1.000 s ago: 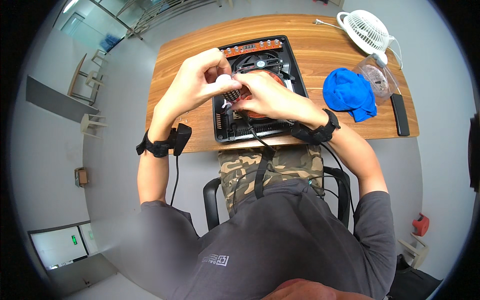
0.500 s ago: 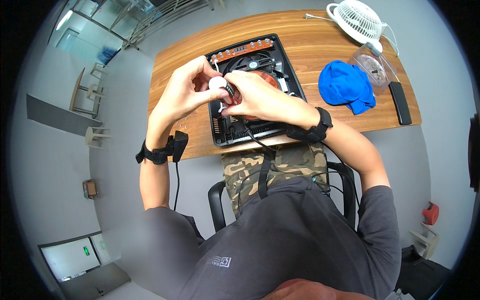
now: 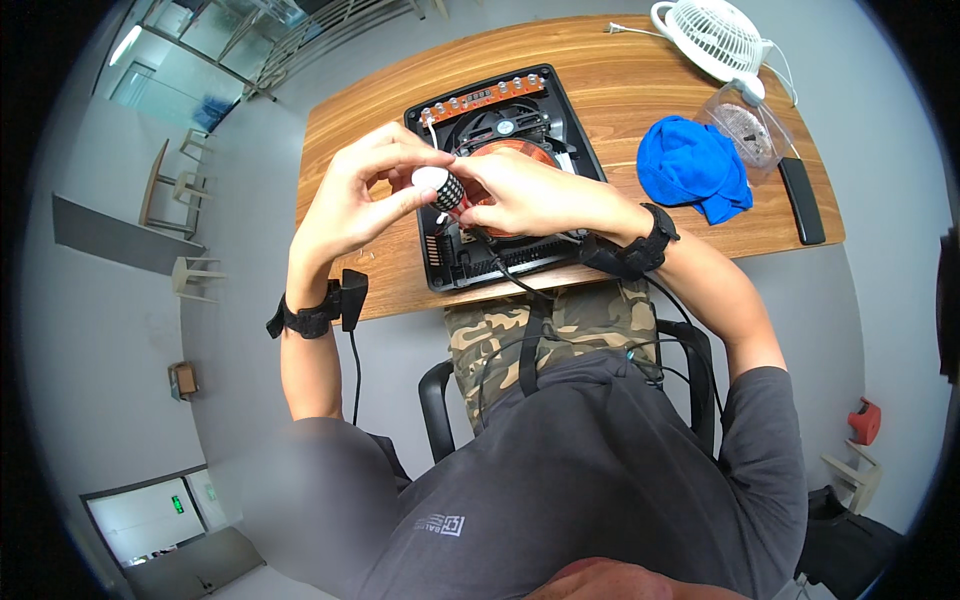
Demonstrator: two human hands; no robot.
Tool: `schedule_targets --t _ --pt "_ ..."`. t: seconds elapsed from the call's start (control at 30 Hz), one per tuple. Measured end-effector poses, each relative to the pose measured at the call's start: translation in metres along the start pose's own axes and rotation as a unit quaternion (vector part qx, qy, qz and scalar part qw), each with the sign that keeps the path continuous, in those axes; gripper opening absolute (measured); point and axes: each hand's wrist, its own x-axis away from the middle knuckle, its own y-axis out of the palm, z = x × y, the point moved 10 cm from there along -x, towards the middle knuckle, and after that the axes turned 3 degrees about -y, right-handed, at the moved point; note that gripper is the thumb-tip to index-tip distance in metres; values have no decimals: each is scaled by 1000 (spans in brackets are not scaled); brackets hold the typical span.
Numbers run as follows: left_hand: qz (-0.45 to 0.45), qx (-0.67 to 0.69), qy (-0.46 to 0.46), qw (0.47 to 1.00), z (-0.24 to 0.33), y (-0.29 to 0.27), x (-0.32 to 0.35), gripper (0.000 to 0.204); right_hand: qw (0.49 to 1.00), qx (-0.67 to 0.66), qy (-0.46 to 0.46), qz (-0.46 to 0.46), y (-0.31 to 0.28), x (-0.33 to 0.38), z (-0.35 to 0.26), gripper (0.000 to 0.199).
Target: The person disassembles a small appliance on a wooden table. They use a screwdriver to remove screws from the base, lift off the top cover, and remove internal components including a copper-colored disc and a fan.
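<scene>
Over an opened induction cooker (image 3: 572,130), I hold a short cylinder (image 3: 447,192) with a rounded white end, a dotted black-and-white band and a red part. My left hand (image 3: 350,190) has its thumb against the white end, fingers curled behind it. My right hand (image 3: 530,195) closes round the red part from the other side, hiding much of it. Beneath them the cooker's black housing shows a copper coil (image 3: 545,154), a black fan (image 3: 495,125) and an orange circuit board (image 3: 485,97) along the far edge.
Right of the cooker lie a blue cloth (image 3: 690,165), a clear plastic container (image 3: 750,135) and a black slab-shaped object (image 3: 802,200). A white fan (image 3: 712,40) with its cord stands at the far right of the wooden table (image 3: 360,95). Small bits lie near my left wrist.
The cylinder has tilted, so more of its dotted band shows. My left fingers have spread forward over the white end, and my right hand has shifted slightly right.
</scene>
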Motion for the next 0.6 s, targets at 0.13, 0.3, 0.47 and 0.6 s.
schedule_targets --t 0.13,0.3,0.47,0.6 --pt "37 14 -73 997 -19 2 -3 26 999 26 36 30 -1 2 -2 30" --pt "54 -94 -122 987 -21 2 -8 41 998 20 33 58 3 -1 3 34" --pt "55 -76 -63 994 -3 0 -10 27 999 11 18 25 3 1 0 27" --pt "5 -27 -19 999 3 1 -5 39 999 17 27 -13 3 3 -9 24"
